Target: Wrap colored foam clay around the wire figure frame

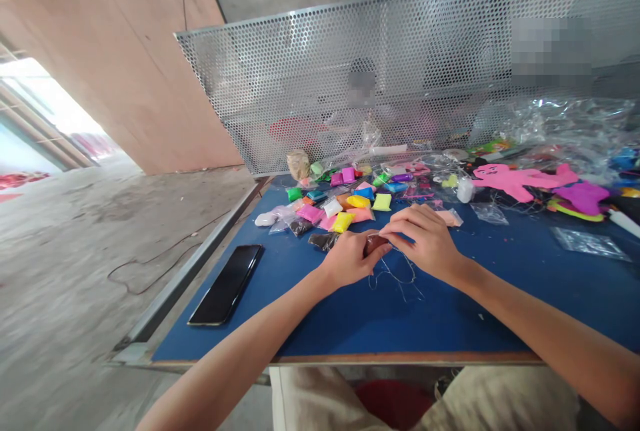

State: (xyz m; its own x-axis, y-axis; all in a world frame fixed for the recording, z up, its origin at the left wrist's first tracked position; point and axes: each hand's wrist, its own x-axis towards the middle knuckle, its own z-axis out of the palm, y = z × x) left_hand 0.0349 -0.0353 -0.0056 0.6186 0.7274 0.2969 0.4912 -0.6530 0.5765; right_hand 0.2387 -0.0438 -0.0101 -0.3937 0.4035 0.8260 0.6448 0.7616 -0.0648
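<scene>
My left hand (351, 259) is closed around a small brown piece (374, 243) above the blue table (310, 324). Fingers of my right hand (420, 237) are pinched together at the right side of that piece; whatever lies between their tips is too small to make out. Thin pale threads (400, 277) trail below both hands onto the tabletop. Just left of my left hand is a dark packet (323, 241). Behind the hands lie several small colored packets, among them a yellow packet (343, 222) and a pink packet (310, 213).
A black phone (226, 285) lies at the table's left. Pink cutout figures (520, 181), a purple piece (583, 197) and clear plastic bags (590, 244) are on the right. A perforated metal panel (310, 77) stands along the back edge.
</scene>
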